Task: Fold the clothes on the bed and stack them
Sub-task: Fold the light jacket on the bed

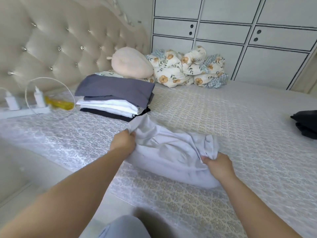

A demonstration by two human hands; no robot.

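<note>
Both forearms reach out from the bottom edge over the patterned bed cover [240, 117]. We note, from left to right: a white power strip [25, 110] with plugged adapters and a looped cable by the tufted headboard [51, 45]; a stack of folded clothes [115, 97], grey on top, white beneath, black at the base; a beige pillow [132, 65] and a bundled floral quilt [188, 69] against the wardrobe; a dark garment [307, 124] at the far right edge. Between the hands lies a crumpled pale grey garment [171, 152], its far corner just beside the stack. Our left hand [123, 140] bunches its left edge in curled fingers; our right hand [217, 164] pinches its right edge.
</note>
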